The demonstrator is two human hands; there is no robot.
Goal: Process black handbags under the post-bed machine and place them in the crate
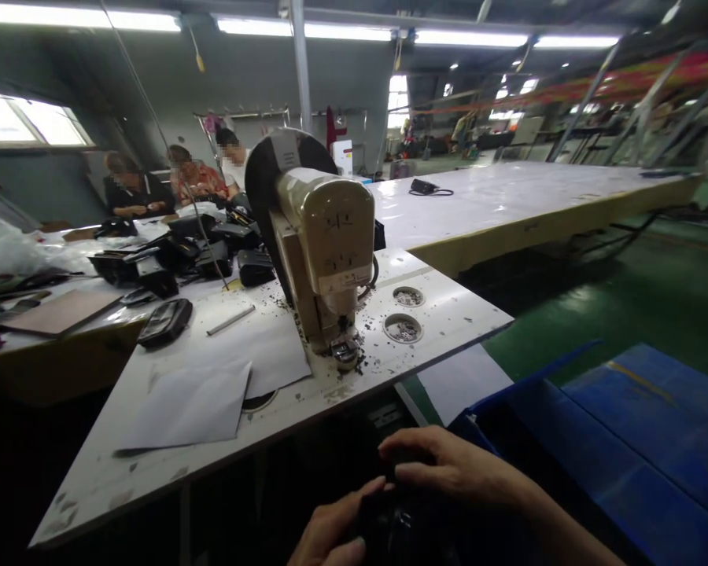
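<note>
Both my hands are low in the picture, below the front edge of the white work table [171, 464]. My left hand [333, 531] and my right hand [448, 468] are closed around a dark, shiny black item [404, 527] held between them; its shape is hard to make out in the shadow. Above them on the table stands a beige press machine [324, 236] with its punch head [345, 350] over scattered dark scraps. Two round recessed cups [402, 328] hold small metal parts beside the machine.
White paper sheets [194, 405] lie on the table's left part. Black pouches [165, 321] and cases are piled further back left, where three people sit working. A blue plastic crate [637, 440] stands at my right on the green floor. A long white table [507, 196] stretches behind.
</note>
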